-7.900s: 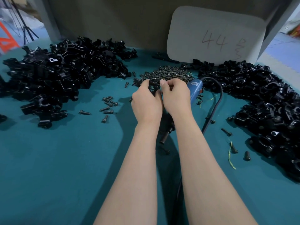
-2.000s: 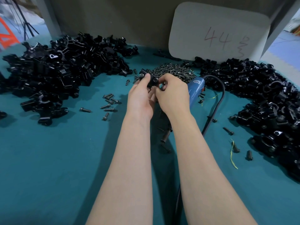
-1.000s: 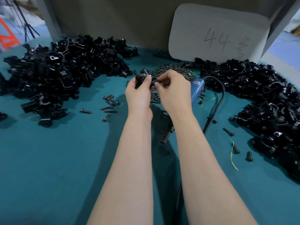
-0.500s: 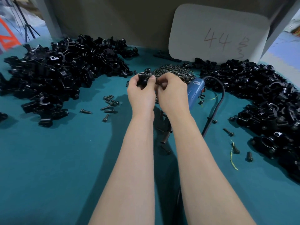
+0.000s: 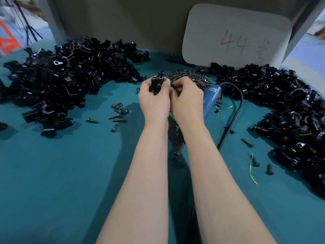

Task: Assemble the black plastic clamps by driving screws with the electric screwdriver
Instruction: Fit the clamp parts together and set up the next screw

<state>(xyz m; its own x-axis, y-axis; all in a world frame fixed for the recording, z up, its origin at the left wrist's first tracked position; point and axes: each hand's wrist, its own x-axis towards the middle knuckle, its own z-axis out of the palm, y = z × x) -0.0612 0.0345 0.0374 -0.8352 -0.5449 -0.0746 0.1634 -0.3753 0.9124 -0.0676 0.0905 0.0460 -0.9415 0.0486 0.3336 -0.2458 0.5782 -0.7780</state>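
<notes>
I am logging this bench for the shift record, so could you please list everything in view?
left clamp pile: one heap, black, far left.
right clamp pile: one heap, black, right edge.
screw pile: one, dark, centre back.
loose screws: several, dark, scattered on both sides of the arms.
electric screwdriver: one, blue, lying right of the hands.
cord: one, black, on the screwdriver.
board: one, white, marked 44, at the back.
table cover: one, teal.
held clamp: one, black, above the table.
left hand: grips the held clamp.
right hand: fingers curled at the clamp; what they pinch is hidden.
</notes>
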